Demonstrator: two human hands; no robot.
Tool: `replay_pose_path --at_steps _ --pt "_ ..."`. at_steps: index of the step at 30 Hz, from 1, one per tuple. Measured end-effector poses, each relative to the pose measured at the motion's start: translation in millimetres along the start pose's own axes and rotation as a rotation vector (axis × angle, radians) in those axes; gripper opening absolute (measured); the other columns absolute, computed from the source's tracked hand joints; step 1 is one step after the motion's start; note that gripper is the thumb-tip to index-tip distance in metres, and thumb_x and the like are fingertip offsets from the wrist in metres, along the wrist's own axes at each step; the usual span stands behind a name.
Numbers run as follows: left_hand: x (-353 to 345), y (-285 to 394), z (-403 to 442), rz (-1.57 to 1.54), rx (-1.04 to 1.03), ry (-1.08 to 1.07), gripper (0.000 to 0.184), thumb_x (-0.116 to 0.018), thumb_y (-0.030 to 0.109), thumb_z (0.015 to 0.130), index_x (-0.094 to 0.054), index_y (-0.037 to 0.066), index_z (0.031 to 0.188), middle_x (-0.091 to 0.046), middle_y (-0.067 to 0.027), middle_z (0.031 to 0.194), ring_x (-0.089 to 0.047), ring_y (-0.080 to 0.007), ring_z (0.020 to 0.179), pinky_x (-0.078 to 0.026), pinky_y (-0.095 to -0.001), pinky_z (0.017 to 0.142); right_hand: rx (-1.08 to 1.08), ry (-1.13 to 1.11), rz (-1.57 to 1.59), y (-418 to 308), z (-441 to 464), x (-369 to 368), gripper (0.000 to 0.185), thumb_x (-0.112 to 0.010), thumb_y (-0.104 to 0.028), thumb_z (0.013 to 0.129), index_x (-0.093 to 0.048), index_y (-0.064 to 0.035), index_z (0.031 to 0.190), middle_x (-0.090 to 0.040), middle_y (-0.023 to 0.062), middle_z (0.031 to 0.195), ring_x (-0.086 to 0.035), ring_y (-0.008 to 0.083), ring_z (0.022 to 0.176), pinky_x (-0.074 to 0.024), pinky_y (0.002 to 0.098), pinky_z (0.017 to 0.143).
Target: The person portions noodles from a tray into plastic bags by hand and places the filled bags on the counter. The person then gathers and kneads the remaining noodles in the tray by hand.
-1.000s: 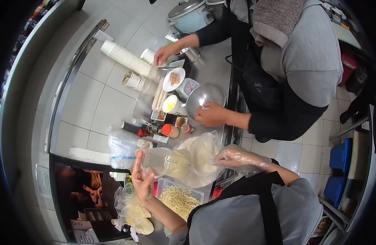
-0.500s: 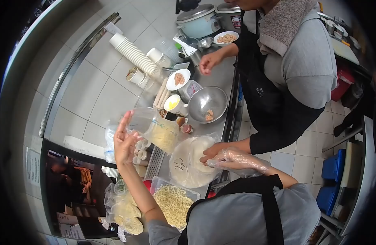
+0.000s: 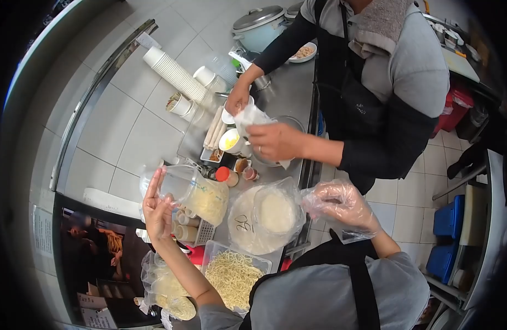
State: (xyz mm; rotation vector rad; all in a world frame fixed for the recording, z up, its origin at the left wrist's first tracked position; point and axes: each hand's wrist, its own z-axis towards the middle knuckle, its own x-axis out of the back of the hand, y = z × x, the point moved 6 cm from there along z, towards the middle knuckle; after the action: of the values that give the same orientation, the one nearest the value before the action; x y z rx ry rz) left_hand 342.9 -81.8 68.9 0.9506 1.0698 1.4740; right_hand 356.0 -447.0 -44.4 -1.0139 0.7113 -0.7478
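My left hand (image 3: pixel 159 204) holds a clear plastic bag (image 3: pixel 205 195) by its mouth, fingers raised along it. Pale yellow food fills the bag's bottom; its kind is unclear. In a loose clear plastic glove, my right hand (image 3: pixel 344 204) has curled fingers; whether anything is in them is hidden. Left of it lie a pale round disc marked "30" (image 3: pixel 241 234) and, overlapping it, a round white mass in clear plastic (image 3: pixel 278 212). In front of me is a tub of noodles (image 3: pixel 234 273).
A co-worker's hands (image 3: pixel 275 144) hold something white and thin over a metal bowl (image 3: pixel 295 125). A red-lidded jar (image 3: pixel 226 176), a white cup with yellow contents (image 3: pixel 229 141), stacked cups (image 3: pixel 175 72) and a rice cooker (image 3: pixel 259 27) stand beyond. Bagged food (image 3: pixel 173 286) lies at lower left.
My right hand has drawn back to the right, off the white mass. The co-worker's hand has left it too, and both their hands are now over the bowl. My left hand has shifted slightly left.
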Motion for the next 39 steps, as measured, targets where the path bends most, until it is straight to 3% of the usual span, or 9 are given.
replay_pose_path --at_steps 3,10,17,21,24,29,36,39 --pt "8.3 -7.2 -4.6 -0.069 0.045 0.033 0.07 -0.059 -0.012 0.073 -0.033 -0.006 0.137 -0.035 -0.0175 0.143 -0.051 -0.0045 0.063 -0.052 -0.0187 0.06 -0.024 0.052 -0.001 1.9 -0.6 6.5 0.011 -0.059 -0.005 0.086 -0.062 0.0053 0.089 -0.059 0.0075 0.086 -0.059 0.0127 0.076 -0.0486 0.028 0.069" --pt "7.4 -5.8 28.8 0.038 0.071 -0.061 0.066 -0.058 -0.007 0.074 -0.038 -0.002 0.137 -0.038 -0.0143 0.142 -0.054 -0.0042 0.071 -0.05 -0.0201 0.065 0.024 0.259 0.15 -4.8 -4.9 28.0 0.014 -0.059 -0.003 0.083 -0.063 0.0073 0.091 -0.061 0.0105 0.082 -0.061 0.0145 0.073 -0.0495 0.0276 0.066" --pt "-5.2 -20.7 151.3 0.078 0.111 -0.125 0.059 -0.053 -0.006 0.076 -0.043 0.0 0.134 -0.043 -0.0071 0.14 -0.054 -0.0062 0.074 -0.049 -0.0241 0.07 0.044 0.423 0.057 -12.7 -5.9 38.9 0.015 -0.062 -0.005 0.076 -0.062 0.0075 0.084 -0.058 0.0085 0.075 -0.058 0.0151 0.065 -0.0475 0.0269 0.06" --pt "-18.0 -57.9 236.3 0.125 0.123 -0.095 0.055 -0.051 -0.006 0.077 -0.045 0.0 0.132 -0.045 -0.0052 0.138 -0.051 -0.0066 0.07 -0.048 -0.0228 0.067 0.026 0.418 0.045 -9.8 -12.1 51.6 0.016 -0.061 -0.003 0.08 -0.064 0.0072 0.091 -0.059 0.0098 0.079 -0.058 0.0155 0.068 -0.0465 0.0269 0.063" --pt "-27.8 -92.9 292.5 0.192 0.125 -0.014 0.055 -0.05 -0.009 0.077 -0.047 -0.001 0.131 -0.049 -0.0061 0.135 -0.051 -0.0081 0.069 -0.047 -0.0223 0.065 -0.021 0.49 0.032 -6.3 -19.8 67.3 0.015 -0.061 -0.003 0.08 -0.064 0.007 0.091 -0.059 0.0097 0.079 -0.058 0.0153 0.068 -0.0465 0.0269 0.063" --pt "-57.2 -155.5 360.3 0.466 -0.028 -0.058 0.057 -0.052 -0.006 0.07 -0.052 -0.003 0.126 -0.058 -0.0109 0.123 -0.058 -0.0102 0.063 -0.049 -0.0237 0.056 -0.066 0.618 0.006 1.5 -30.5 101.5 0.013 -0.06 -0.003 0.077 -0.062 0.0075 0.086 -0.06 0.0096 0.075 -0.059 0.0153 0.067 -0.049 0.0272 0.062" --pt "-108.6 -206.6 363.6 0.637 -0.1 -0.168 0.053 -0.057 -0.004 0.076 -0.053 0.004 0.128 -0.061 -0.0151 0.117 -0.064 -0.0138 0.07 -0.053 -0.0235 0.057 -0.108 0.675 0.022 10.8 -39.7 135.2 0.014 -0.06 -0.002 0.079 -0.064 0.0064 0.089 -0.061 0.01 0.079 -0.061 0.0151 0.07 -0.049 0.0265 0.066" --pt "-116.3 -216.3 360.2 0.657 0.014 -0.233 0.05 -0.06 0.0 0.079 -0.054 0.008 0.128 -0.056 -0.0166 0.124 -0.066 -0.0155 0.073 -0.054 -0.0241 0.057 -0.166 0.683 0.037 21.2 -38.4 142.7 0.013 -0.061 -0.003 0.079 -0.065 0.0048 0.089 -0.061 0.0093 0.079 -0.061 0.015 0.071 -0.049 0.0262 0.068"
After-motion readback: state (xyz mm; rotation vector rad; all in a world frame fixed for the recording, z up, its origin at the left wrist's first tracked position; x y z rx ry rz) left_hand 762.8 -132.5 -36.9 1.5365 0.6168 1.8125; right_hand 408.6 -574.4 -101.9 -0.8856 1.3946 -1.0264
